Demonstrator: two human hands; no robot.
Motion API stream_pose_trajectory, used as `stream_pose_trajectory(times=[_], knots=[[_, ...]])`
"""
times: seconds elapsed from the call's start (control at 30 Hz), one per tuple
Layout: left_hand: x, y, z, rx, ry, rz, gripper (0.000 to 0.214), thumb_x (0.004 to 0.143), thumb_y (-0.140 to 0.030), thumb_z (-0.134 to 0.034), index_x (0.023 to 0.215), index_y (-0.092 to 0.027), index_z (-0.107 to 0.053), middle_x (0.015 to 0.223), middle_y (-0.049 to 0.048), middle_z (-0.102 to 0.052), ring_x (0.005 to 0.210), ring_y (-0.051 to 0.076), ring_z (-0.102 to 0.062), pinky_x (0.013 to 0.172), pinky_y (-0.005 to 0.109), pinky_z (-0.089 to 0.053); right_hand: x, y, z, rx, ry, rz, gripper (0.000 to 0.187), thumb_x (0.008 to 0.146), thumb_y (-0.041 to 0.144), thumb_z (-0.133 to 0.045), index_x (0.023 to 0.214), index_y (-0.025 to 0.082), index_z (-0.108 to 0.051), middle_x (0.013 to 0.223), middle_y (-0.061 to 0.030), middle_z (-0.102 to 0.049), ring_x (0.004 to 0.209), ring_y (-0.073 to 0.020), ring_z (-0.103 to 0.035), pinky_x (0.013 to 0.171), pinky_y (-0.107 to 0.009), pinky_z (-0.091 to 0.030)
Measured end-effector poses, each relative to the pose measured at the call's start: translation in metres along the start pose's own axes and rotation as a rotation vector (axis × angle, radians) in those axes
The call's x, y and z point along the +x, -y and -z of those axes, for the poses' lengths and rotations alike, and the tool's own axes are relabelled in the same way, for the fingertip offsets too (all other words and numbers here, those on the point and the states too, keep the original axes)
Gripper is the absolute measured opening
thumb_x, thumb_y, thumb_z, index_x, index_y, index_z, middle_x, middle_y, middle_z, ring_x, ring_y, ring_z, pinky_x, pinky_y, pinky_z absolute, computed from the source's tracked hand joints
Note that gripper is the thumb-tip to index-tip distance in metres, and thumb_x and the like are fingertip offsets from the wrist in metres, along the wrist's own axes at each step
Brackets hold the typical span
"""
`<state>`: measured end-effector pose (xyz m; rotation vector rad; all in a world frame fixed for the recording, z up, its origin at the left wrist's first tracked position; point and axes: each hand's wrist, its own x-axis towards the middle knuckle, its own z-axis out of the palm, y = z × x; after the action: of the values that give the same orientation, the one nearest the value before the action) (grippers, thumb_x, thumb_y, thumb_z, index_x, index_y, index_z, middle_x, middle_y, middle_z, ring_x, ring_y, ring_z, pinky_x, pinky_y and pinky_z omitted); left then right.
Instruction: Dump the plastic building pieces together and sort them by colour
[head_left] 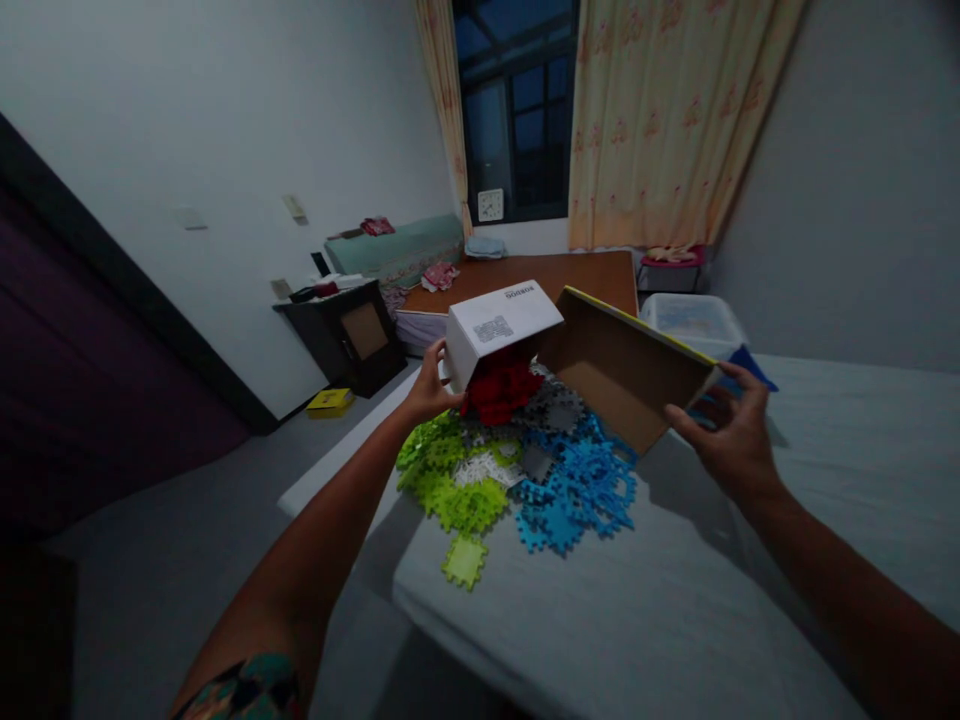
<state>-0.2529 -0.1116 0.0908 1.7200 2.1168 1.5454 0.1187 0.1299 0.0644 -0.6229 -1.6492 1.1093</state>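
Head view shows us, at the left, our left hand (pixel 433 385), which is pinching the lower left corner of a white box (pixel 504 315), with the thumb below. This box is tilted over the pile, its opening turned down, and the red pieces (pixel 501 388) are at its mouth. We cannot tell if more pieces are inside. Below lie green pieces (pixel 469 500) on the bed (pixel 675 600), with white pieces (pixel 480 467) next to them. More to the right are grey pieces (pixel 559 408) and a heap of blue pieces (pixel 589 480). Over this side leans a cardboard lid (pixel 634 375), brown inside, whose near end our right hand (pixel 727 430) is pinching between thumb and fingers.

To tip well, we judge it better to hold the box low, so that pieces do not jump away. We should tilt it slowly, and let the lid stand like a wall at the right, without pressing the blue heap.
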Motion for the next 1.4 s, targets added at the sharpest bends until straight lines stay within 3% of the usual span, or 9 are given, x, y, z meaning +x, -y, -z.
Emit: stream_pose_trajectory(times=[0.3,0.63,0.97,1.13,1.4], knots=[[-0.018,-0.012,-0.003,0.076,-0.094,-0.123,0.107,0.059,-0.024,-0.082,0.145,-0.037,-0.02,0.15,0.0119,-0.027,0.139,0.036,-0.032,0.094,0.053,-0.053,0.001,0.001,0.002,-0.033,0.006,-0.001,0.097,0.059,0.041,-0.086,0.138,0.03,-0.031,0.123,-0.0124,-0.056,0.098,-0.0296,-0.066,0.07,-0.043,-0.062],[-0.006,-0.038,-0.016,0.076,-0.129,-0.109,0.108,0.058,-0.025,-0.083,0.145,-0.037,-0.02,0.154,0.0103,-0.021,0.142,0.034,-0.027,0.1,0.049,-0.05,-0.001,0.002,0.001,-0.031,0.005,0.028,0.096,0.059,0.044,-0.085,0.138,0.029,-0.032,0.124,-0.0126,-0.056,0.099,-0.0304,-0.067,0.069,-0.046,-0.062],[-0.02,-0.031,0.001,0.016,-0.208,-0.038,0.108,0.058,-0.03,-0.084,0.143,-0.035,-0.018,0.152,0.0118,-0.027,0.14,0.034,-0.032,0.101,0.051,-0.049,-0.006,0.008,-0.002,-0.042,0.052,0.079,0.098,0.057,0.047,-0.086,0.138,0.027,-0.033,0.129,-0.0143,-0.054,0.103,-0.0317,-0.066,0.069,-0.045,-0.063],[-0.027,-0.033,0.004,-0.031,-0.192,-0.021,0.108,0.058,-0.04,-0.087,0.142,-0.035,-0.019,0.151,0.0128,-0.029,0.14,0.036,-0.033,0.1,0.053,-0.049,-0.008,0.005,-0.002,-0.061,0.102,0.126,0.101,0.058,0.046,-0.086,0.139,0.026,-0.03,0.133,-0.015,-0.051,0.105,-0.0297,-0.064,0.072,-0.043,-0.063],[-0.03,-0.057,0.004,-0.018,-0.26,-0.045,0.114,0.057,-0.053,-0.087,0.143,-0.034,-0.015,0.145,0.0136,-0.037,0.137,0.037,-0.037,0.105,0.056,-0.044,-0.007,0.003,-0.001,-0.075,0.105,0.186,0.1,0.059,0.044,-0.085,0.14,0.028,-0.028,0.135,-0.0142,-0.05,0.104,-0.0281,-0.064,0.071,-0.042,-0.063]])
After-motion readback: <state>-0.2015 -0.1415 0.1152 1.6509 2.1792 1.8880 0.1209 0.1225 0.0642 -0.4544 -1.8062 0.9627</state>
